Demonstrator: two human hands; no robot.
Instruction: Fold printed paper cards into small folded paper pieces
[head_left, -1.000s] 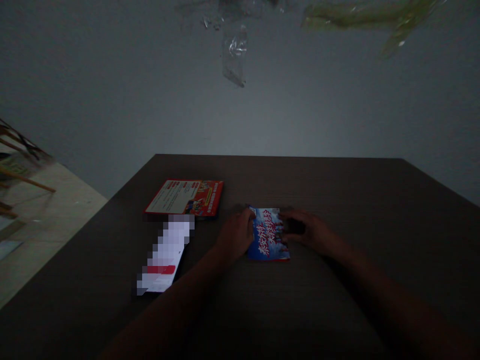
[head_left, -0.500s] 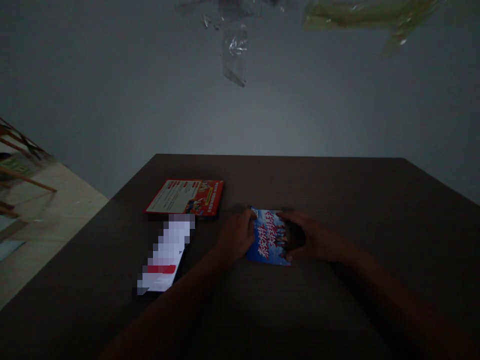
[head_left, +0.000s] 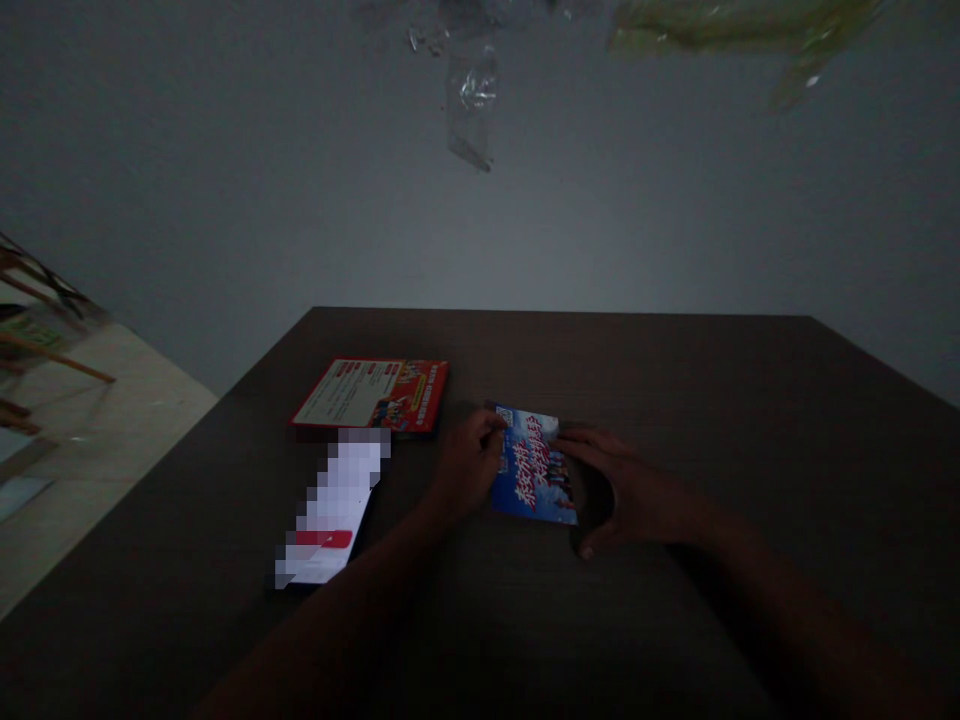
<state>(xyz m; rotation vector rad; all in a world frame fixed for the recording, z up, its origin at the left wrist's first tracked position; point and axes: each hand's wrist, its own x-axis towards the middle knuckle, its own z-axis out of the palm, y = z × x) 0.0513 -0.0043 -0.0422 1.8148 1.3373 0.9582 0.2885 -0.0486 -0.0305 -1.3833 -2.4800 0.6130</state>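
A blue printed leaflet (head_left: 529, 465) with white and red lettering lies at a slight tilt near the middle of the table. My left hand (head_left: 466, 465) has its fingers curled and closed on the leaflet's left edge. On the other side, my right hand (head_left: 634, 490) is open, its thumb well apart from its fingers. Those fingertips touch the leaflet's right edge, while the thumb rests off it near the tabletop. Dim light hides the exact contact of the left fingertips.
A lit phone (head_left: 330, 520), its screen partly blurred, lies left of my left forearm. Just beyond it is a stack of red printed leaflets (head_left: 371, 395). The dark table (head_left: 600, 370) meets a grey wall (head_left: 637, 200). Wooden legs (head_left: 56, 355) stand on the floor at far left.
The leaflet has turned slightly and its right edge now lies flatter. My right thumb has come off its lower right corner and moved toward me; the right hand has opened wider.
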